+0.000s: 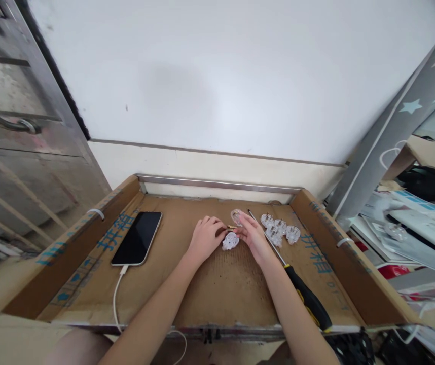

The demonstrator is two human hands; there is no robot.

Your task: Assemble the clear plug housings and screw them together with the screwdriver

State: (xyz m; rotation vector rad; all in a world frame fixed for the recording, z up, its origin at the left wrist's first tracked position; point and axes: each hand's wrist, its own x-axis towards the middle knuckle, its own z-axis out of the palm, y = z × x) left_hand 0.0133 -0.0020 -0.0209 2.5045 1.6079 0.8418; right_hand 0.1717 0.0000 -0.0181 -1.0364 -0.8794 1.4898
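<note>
Left hand seemingly pinches a metal piece; right hand holds a clear plug part (likely mid-fitting); next needs steady alignment.

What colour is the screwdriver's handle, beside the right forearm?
The screwdriver handle is black with yellow accents, showing best in the head view.

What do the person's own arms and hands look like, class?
The left hand and right hand are ungloved. The left forearm and right forearm are bare and tapering, with no sleeve, watch, bracelet or marking visible. Any rings would be too small to tell.
</note>
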